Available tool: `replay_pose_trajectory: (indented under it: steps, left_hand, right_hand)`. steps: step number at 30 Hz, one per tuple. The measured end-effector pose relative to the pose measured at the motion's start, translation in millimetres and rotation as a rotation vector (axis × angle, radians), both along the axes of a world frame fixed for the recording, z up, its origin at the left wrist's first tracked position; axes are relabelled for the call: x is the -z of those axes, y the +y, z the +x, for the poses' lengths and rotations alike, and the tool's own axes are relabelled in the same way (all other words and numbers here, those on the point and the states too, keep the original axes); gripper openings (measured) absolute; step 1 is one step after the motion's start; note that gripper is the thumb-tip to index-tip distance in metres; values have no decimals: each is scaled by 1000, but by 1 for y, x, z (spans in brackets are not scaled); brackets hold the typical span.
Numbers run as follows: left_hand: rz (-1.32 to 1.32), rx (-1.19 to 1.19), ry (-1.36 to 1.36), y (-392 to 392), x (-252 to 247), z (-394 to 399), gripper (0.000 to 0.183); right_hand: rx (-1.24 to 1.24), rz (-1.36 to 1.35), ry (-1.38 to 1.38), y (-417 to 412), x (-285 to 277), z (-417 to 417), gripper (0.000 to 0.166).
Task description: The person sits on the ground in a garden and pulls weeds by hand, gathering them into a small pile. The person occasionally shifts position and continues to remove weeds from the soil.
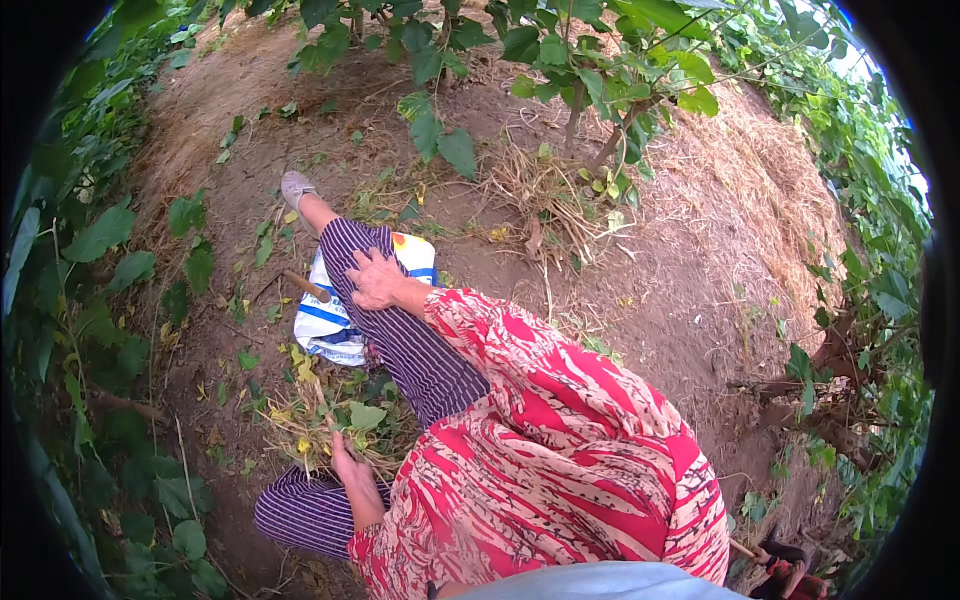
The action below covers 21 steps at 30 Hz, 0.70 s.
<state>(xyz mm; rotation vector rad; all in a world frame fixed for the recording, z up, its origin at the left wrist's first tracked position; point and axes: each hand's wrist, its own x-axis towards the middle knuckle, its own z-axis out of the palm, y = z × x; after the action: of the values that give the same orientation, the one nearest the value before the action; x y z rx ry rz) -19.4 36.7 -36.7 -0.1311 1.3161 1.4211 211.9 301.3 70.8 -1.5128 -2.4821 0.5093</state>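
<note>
My right hand (379, 281) rests palm down on my striped trouser leg, fingers apart and holding nothing. Below it in the picture, my left hand (350, 459) is closed around dry stems at the edge of a loose heap of pulled weeds (300, 427) with green and yellow leaves. Part of its fingers is hidden by the stems. A white and blue printed plastic sack (322, 322) lies partly under my leg. Over its left edge lies a tool's wooden handle (306, 286); what it is fixed to cannot be made out.
Another pile of dry weeds (547, 199) lies beside thin woody stems (574, 120) of a leafy plant. Leafy growth (120, 300) borders the left side, and gnarled branches (832, 382) stand at the right. At the lower right, another person's hand (761, 556) holds a wooden handle (741, 547).
</note>
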Motion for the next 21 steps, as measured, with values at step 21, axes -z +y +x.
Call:
replay_pose_trajectory:
  steps: [21]
  left_hand:
    - [-17,79,22,-2,10,-3,40]
  right_hand:
    - [11,50,-7,-7,0,0,47]
